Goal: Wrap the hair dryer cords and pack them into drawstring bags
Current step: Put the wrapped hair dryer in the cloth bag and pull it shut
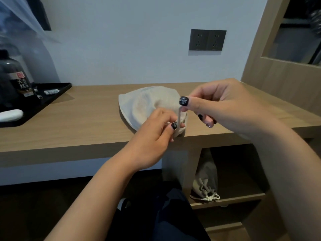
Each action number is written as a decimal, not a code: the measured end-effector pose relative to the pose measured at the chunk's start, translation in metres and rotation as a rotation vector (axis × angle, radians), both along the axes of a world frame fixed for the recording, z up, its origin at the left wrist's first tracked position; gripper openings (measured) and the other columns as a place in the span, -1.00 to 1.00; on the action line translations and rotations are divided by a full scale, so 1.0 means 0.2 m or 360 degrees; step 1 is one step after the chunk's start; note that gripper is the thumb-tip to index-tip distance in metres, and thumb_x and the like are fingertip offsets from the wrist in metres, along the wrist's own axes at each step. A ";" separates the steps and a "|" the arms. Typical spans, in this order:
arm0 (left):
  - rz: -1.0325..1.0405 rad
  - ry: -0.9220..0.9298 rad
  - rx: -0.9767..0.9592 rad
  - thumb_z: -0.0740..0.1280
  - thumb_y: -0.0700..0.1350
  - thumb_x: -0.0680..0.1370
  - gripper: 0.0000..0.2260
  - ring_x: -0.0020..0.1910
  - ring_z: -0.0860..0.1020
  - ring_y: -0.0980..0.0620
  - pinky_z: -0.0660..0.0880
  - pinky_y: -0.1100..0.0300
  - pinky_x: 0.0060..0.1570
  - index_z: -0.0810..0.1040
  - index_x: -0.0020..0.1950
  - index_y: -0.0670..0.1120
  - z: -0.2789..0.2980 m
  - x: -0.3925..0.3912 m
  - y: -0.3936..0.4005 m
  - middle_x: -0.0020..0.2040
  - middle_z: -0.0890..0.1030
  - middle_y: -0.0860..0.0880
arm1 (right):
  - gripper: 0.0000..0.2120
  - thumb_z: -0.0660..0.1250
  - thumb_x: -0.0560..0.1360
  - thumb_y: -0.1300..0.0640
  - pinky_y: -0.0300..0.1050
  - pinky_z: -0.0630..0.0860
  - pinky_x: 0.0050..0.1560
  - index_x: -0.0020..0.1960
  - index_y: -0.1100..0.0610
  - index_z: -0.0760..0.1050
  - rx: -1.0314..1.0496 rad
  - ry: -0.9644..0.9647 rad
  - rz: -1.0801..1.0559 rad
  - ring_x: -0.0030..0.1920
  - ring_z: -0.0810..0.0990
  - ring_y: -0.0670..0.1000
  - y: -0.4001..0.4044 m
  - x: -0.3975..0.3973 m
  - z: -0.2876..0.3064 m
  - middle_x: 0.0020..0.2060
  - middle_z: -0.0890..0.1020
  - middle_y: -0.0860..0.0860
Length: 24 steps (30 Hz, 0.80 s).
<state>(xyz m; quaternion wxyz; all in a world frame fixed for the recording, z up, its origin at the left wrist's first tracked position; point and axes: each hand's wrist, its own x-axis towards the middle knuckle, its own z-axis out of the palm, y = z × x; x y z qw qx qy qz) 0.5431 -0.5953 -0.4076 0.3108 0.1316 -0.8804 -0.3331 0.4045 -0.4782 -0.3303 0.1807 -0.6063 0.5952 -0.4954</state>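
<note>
A filled beige cloth drawstring bag [144, 103] is seen on the light wooden bench [69, 122], its pale cord [178, 113] pinched by both the left hand [152, 134] and the right hand [220, 103]; its contents are hidden, its mouth partly covered.

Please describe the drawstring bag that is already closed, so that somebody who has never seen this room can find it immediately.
Start at the wooden desk under the wall sockets and look beneath its right end, into the open shelf. The closed bag leans there, grey-beige, its mouth gathered and its cord knotted at the front. The other bag lies on the desktop between the hands, paler and not yet tied.
</note>
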 end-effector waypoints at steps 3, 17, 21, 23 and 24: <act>-0.0127 -0.0103 0.0175 0.20 -0.25 0.61 -0.76 -0.02 0.48 0.24 0.44 0.33 -0.04 0.56 0.11 0.04 -0.01 0.02 0.00 0.08 0.44 0.13 | -0.84 0.40 0.47 0.14 -0.27 0.35 -0.46 -0.20 0.22 0.66 0.0027 -0.0101 0.0081 -0.48 0.39 -0.01 -0.07 0.00 0.00 -0.45 0.50 0.12; -0.0313 0.0211 0.0989 0.17 -0.22 0.61 -0.82 -0.19 0.62 0.17 0.49 0.37 -0.18 0.56 0.08 -0.14 -0.07 0.04 -0.06 -0.13 0.68 0.07 | -0.77 0.31 0.53 0.24 -0.18 0.51 -0.20 0.16 0.19 0.60 0.0084 -0.0824 0.0199 -0.18 0.62 0.03 -0.33 -0.15 -0.15 -0.15 0.69 0.10; -0.0344 0.0332 0.1146 0.25 -0.10 0.59 -0.84 -0.16 0.65 0.11 0.50 0.32 -0.20 0.53 0.09 -0.13 -0.08 0.04 -0.07 -0.09 0.68 0.09 | -0.82 0.35 0.47 0.25 -0.17 0.55 -0.13 0.04 0.14 0.65 -0.0032 -0.0724 0.0094 -0.14 0.64 0.01 -0.28 -0.21 -0.27 -0.19 0.70 0.06; -0.0294 0.0359 0.1154 0.27 -0.07 0.58 -0.85 -0.19 0.64 0.12 0.50 0.32 -0.22 0.56 0.05 -0.11 -0.08 0.03 -0.08 -0.11 0.69 0.07 | -0.86 0.40 0.43 0.21 -0.09 0.55 -0.06 -0.04 0.10 0.68 -0.0077 -0.0648 0.0079 -0.14 0.65 0.00 -0.25 -0.22 -0.31 -0.20 0.71 0.05; -0.0269 0.0374 0.1149 0.28 -0.07 0.55 -0.84 -0.21 0.63 0.13 0.50 0.32 -0.22 0.60 0.02 -0.09 -0.08 0.03 -0.08 -0.13 0.69 0.07 | -0.86 0.40 0.41 0.21 -0.05 0.54 -0.02 -0.06 0.10 0.68 -0.0088 -0.0616 0.0064 -0.13 0.66 0.00 -0.24 -0.22 -0.32 -0.21 0.71 0.05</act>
